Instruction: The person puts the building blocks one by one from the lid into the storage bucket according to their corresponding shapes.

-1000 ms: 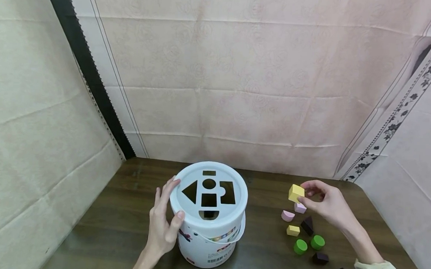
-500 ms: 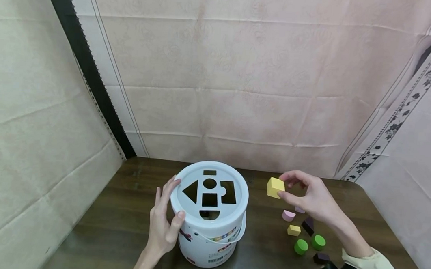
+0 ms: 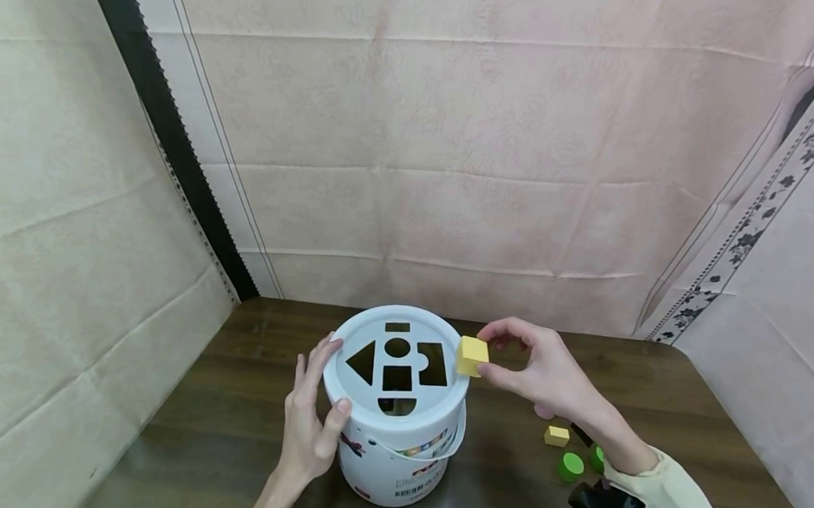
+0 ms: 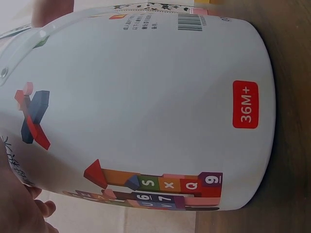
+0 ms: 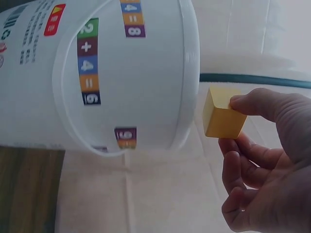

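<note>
A yellow cube is pinched between the thumb and fingers of my right hand, at the right rim of the bucket's lid. In the right wrist view the cube is just off the lid's edge. The white bucket stands upright, its pale blue lid cut with a triangle, circle, square, half-circle and other holes. My left hand rests against the left side of the lid, thumb toward the front and fingers toward the back. Printed blocks and a red 36M+ label show on the bucket in the left wrist view.
Right of the bucket on the brown table lie a small yellow block and green cylinders. A pink piece and a dark block are partly hidden by my right arm. A pale cloth wall rises behind.
My right hand has carried the yellow cube leftward from above the loose blocks to the lid's right rim. My left hand and the bucket have stayed in place.
</note>
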`<state>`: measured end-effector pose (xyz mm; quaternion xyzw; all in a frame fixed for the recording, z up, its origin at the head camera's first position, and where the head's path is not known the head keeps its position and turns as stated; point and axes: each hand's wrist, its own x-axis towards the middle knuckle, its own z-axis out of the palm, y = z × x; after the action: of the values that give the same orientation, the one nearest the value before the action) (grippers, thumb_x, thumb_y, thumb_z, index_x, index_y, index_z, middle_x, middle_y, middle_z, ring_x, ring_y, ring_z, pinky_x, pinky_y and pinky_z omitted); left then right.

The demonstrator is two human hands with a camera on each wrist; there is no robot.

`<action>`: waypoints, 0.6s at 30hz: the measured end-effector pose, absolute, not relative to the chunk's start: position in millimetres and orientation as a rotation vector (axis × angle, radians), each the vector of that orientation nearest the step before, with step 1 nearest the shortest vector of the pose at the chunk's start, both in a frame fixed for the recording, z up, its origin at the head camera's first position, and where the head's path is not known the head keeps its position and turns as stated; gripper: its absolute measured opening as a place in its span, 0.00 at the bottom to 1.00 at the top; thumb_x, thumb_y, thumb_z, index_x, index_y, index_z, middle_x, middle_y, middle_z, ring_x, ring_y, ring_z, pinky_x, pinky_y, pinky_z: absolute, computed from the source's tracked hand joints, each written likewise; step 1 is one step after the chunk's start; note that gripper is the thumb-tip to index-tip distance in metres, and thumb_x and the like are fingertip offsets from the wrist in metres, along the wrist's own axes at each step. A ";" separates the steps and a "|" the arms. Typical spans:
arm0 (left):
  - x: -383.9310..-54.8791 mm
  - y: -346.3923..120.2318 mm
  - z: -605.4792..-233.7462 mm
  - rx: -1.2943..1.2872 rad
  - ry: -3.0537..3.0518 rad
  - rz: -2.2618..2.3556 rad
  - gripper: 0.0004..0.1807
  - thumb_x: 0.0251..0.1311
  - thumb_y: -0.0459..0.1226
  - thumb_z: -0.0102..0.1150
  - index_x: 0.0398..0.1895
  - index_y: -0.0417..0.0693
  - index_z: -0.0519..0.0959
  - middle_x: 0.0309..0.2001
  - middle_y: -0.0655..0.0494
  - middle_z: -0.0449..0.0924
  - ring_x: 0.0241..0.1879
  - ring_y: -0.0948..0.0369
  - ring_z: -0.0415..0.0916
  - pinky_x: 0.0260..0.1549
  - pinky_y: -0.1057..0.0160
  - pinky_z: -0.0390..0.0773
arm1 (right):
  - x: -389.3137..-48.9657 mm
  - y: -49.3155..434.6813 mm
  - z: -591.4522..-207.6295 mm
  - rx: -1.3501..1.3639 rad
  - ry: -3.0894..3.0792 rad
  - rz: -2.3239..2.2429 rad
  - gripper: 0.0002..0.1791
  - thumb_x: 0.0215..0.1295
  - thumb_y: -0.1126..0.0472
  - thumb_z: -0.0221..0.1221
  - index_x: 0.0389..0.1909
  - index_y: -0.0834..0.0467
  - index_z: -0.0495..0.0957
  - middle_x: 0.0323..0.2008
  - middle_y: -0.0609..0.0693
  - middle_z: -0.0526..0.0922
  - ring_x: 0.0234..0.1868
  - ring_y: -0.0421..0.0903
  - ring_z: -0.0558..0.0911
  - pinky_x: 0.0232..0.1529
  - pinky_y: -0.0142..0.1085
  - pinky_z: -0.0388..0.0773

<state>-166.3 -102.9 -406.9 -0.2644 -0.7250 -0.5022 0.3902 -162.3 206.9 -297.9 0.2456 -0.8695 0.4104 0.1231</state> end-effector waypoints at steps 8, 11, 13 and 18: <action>-165.9 -103.1 -407.4 -0.661 -1.839 -1.277 0.36 0.67 0.54 0.49 0.68 0.38 0.70 0.66 0.42 0.72 0.68 0.47 0.65 0.61 0.24 0.44 | -166.5 182.9 -298.4 0.851 -2.456 1.213 0.19 0.51 0.65 0.75 0.45 0.54 0.83 0.41 0.41 0.82 0.42 0.44 0.78 0.46 0.37 0.75; -165.9 -102.7 -407.1 -0.664 -1.841 -1.278 0.36 0.67 0.54 0.49 0.68 0.38 0.70 0.66 0.42 0.72 0.68 0.46 0.65 0.60 0.24 0.44 | -167.5 175.6 -300.2 0.889 -2.431 1.199 0.18 0.51 0.65 0.75 0.44 0.55 0.83 0.40 0.41 0.82 0.41 0.44 0.78 0.45 0.36 0.75; -166.2 -102.3 -407.0 -0.666 -1.844 -1.277 0.36 0.67 0.55 0.49 0.68 0.38 0.70 0.66 0.42 0.71 0.68 0.46 0.65 0.60 0.24 0.44 | -168.0 171.3 -301.6 0.901 -2.422 1.202 0.18 0.51 0.65 0.75 0.43 0.55 0.84 0.39 0.41 0.82 0.41 0.44 0.77 0.45 0.37 0.75; -166.8 -102.4 -407.7 -0.663 -1.851 -1.280 0.35 0.67 0.54 0.49 0.69 0.38 0.70 0.66 0.42 0.71 0.68 0.47 0.65 0.61 0.24 0.44 | -168.6 160.2 -303.4 0.928 -2.404 1.213 0.18 0.49 0.66 0.76 0.42 0.55 0.84 0.38 0.40 0.83 0.40 0.46 0.78 0.43 0.40 0.75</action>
<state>-166.8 -102.4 -407.7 -0.2606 -0.7272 -0.5031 0.3874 -168.6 160.2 -303.4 0.3222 -0.8350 0.4214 0.1463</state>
